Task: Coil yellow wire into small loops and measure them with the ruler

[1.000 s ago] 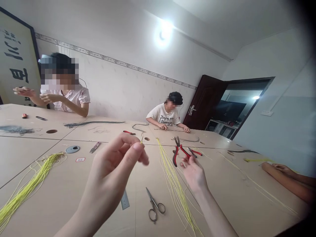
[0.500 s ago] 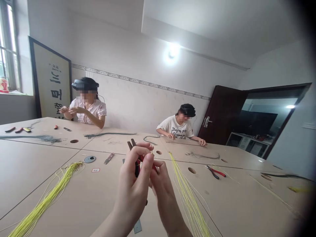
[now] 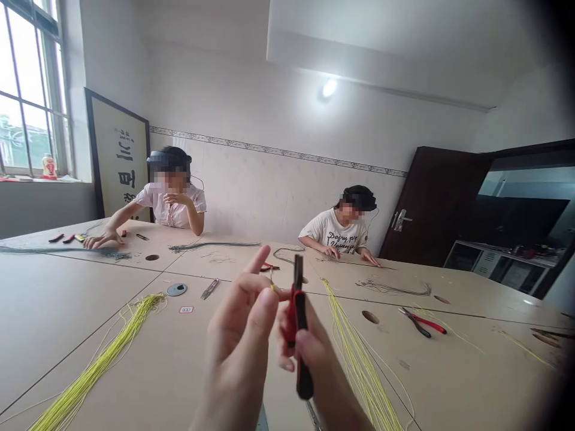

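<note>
My left hand (image 3: 242, 338) pinches the end of a thin yellow cord (image 3: 272, 282) between thumb and forefinger, with another finger stretched upward. Around a pair of red-and-black pliers (image 3: 300, 311) my right hand (image 3: 321, 359) is closed, jaws pointing up, just right of the cord end. Fine detail at the cord's tip is too small to tell. To the left lies a bundle of yellow cords (image 3: 101, 354); a second yellow bundle (image 3: 354, 347) runs along the table beside my right forearm.
More pliers (image 3: 423, 323) lie to the right. Thread snips (image 3: 209, 289), a grey round cable cap (image 3: 176, 290) and a small label (image 3: 186, 310) are at left. Two people (image 3: 177, 194) (image 3: 339, 230) sit across the table (image 3: 179, 371), near grey cord bundles (image 3: 213, 245).
My right hand has drawn away from my left, and the pliers have moved right and turned upright. My left hand still pinches the cord. The person at left has reached onto the table.
</note>
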A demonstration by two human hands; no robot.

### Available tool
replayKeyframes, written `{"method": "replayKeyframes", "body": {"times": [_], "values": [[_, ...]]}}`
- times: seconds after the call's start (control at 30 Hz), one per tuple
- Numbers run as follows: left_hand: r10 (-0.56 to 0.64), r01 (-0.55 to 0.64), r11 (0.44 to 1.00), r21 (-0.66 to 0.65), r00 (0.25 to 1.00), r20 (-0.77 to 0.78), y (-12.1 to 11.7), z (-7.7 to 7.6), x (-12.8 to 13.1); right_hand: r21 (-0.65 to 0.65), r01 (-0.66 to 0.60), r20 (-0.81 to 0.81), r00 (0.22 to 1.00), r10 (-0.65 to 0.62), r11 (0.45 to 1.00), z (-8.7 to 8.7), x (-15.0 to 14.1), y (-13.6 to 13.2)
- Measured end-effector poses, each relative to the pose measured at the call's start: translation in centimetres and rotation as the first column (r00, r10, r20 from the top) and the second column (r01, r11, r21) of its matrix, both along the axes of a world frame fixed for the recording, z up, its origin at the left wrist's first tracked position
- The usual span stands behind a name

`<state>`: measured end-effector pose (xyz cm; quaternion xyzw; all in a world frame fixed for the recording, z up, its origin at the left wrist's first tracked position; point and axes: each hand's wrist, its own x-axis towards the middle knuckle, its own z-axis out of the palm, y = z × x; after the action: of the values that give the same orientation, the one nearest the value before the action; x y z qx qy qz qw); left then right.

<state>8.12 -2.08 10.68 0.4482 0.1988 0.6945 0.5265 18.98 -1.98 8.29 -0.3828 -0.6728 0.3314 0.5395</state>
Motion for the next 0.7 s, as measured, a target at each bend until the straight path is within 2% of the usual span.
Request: {"method": "replayKeyframes", "body": {"times": [0.07, 0.13, 0.2, 0.27, 0.37, 0.4, 0.47, 0.7], "values": [[-0.029, 0.03, 1.0, -0.009, 0.997, 0.078, 0.5, 0.2, 0.0, 0.025, 0.046, -0.009, 0.999, -0.046, 0.999, -0.1, 1.0, 0.0], [-0.073, 0.073, 0.997, 0.002, 0.993, 0.089, 0.8, 0.3, 0.1, 0.206, 0.148, 0.106, 0.979, -0.173, 0.967, 0.4, 2.0, -0.2], [-0.103, 0.102, 0.995, 0.018, 0.994, 0.033, 0.8, 0.4, 0.0, 0.458, 0.219, 0.233, 0.906, -0.354, 0.861, 1.2, 2.8, -0.6], [-0.116, 0.117, 0.992, 0.038, 0.992, -0.047, 0.7, 0.4, -0.2, 0.644, 0.214, 0.284, 0.824, -0.49, 0.735, 1.9, 3.5, -0.8], [-0.181, 0.183, 0.983, 0.015, 0.978, -0.099, 0.2, 0.5, -0.5, 0.813, 0.169, 0.249, 0.764, -0.594, 0.558, 2.6, 4.2, -0.5], [-0.203, 0.204, 0.979, 0.0, 0.975, -0.092, 0.0, 0.6, -0.5, 0.842, 0.149, 0.242, 0.755, -0.61, 0.519, 2.7, 4.4, -0.4], [-0.236, 0.235, 0.972, -0.025, 0.969, -0.07, -0.2, 0.7, -0.5, 0.865, 0.131, 0.24, 0.739, -0.63, 0.484, 2.7, 4.5, 0.0], [-0.257, 0.258, 0.966, -0.01, 0.958, -0.129, -0.3, 0.3, -0.4, 0.868, 0.113, 0.257, 0.731, -0.632, 0.484, 2.3, 4.3, 0.0]]}}
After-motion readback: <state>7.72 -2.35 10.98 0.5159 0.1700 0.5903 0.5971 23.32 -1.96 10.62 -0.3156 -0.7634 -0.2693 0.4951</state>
